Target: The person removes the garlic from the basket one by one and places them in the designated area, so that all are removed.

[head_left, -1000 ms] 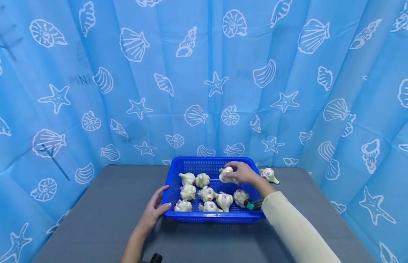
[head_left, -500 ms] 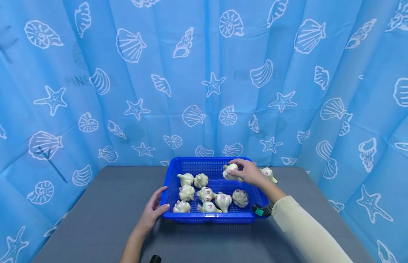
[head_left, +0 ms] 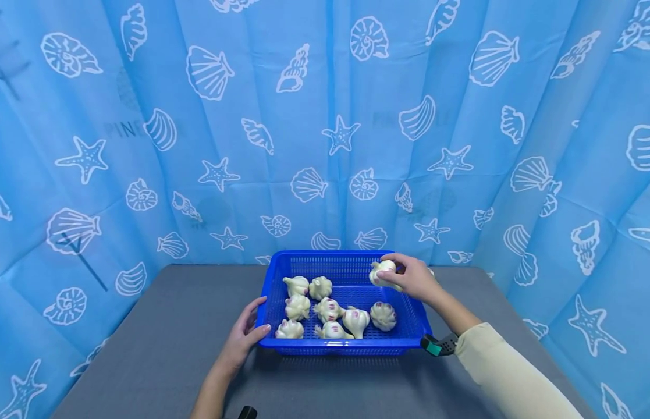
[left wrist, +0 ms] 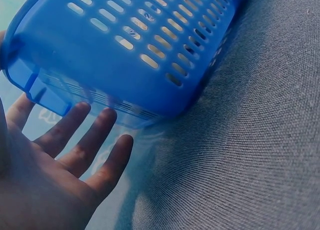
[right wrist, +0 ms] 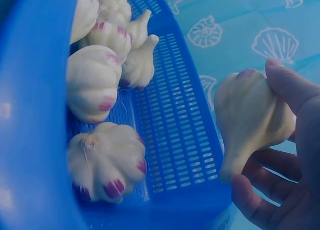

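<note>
My right hand (head_left: pixel 415 278) holds a garlic bulb (head_left: pixel 383 273) between thumb and fingers, raised over the back right part of a blue plastic basket (head_left: pixel 351 343). In the right wrist view this garlic bulb (right wrist: pixel 250 113) has its stem pointing down, beside the basket wall. Several other white garlic bulbs with purple marks, such as one garlic bulb (head_left: pixel 383 316), lie in the basket, mostly left and front. My left hand (head_left: pixel 241 337) grips the basket's left rim, thumb near the front corner. In the left wrist view its other fingers (left wrist: pixel 117 157) spread loosely below the rim.
The basket stands on a grey cloth-covered table (head_left: pixel 173 326). Behind it hangs a blue curtain (head_left: pixel 325 145) with white shell prints. A sliver of another garlic bulb (head_left: pixel 432 271) shows behind my right hand, outside the basket's right side.
My right hand has moved rightward with its garlic bulb, toward the basket's right rim. It now covers most of the bulb outside the basket. My left hand keeps its place on the rim.
</note>
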The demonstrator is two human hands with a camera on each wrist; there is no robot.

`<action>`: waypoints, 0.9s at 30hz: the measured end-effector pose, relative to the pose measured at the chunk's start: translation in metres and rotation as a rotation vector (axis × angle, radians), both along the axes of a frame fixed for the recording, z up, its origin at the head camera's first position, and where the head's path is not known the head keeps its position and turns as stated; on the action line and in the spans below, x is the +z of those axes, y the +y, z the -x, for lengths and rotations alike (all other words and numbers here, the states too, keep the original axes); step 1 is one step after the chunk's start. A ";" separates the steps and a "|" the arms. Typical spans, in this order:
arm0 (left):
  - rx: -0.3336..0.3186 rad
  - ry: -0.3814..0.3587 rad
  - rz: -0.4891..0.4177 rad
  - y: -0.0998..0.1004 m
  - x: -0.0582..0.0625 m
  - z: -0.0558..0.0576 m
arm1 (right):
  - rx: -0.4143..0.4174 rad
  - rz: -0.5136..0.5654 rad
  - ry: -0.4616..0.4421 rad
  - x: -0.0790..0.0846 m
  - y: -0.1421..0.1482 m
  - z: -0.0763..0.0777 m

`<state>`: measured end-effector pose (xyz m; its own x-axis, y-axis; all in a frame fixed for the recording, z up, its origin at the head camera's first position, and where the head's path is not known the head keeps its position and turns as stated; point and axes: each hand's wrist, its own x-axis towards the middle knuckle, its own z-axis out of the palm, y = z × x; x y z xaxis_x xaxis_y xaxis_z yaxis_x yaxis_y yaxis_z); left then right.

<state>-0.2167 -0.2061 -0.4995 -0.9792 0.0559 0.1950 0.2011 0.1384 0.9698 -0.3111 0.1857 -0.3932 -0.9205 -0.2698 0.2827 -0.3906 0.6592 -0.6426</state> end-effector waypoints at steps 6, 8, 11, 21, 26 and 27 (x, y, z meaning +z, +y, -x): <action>-0.005 0.004 -0.007 0.001 0.000 0.000 | -0.011 -0.018 0.052 0.000 0.013 -0.004; -0.006 0.006 -0.008 0.001 0.000 -0.001 | -0.016 -0.022 0.056 0.001 0.016 -0.006; 0.000 0.006 -0.008 0.001 0.001 -0.001 | -0.022 -0.018 0.053 0.004 0.021 -0.009; 0.009 -0.004 0.003 0.002 0.002 -0.002 | -0.069 0.038 0.015 0.003 0.041 -0.018; 0.010 -0.010 0.006 0.002 0.002 -0.002 | -0.099 0.094 -0.011 -0.001 0.050 -0.019; 0.009 -0.009 0.006 0.002 0.002 -0.002 | -0.101 0.102 -0.011 -0.002 0.052 -0.020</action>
<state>-0.2145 -0.2046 -0.4974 -0.9814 0.0484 0.1860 0.1912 0.1457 0.9707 -0.2912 0.2377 -0.3955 -0.9446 -0.1460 0.2939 -0.3182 0.6262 -0.7118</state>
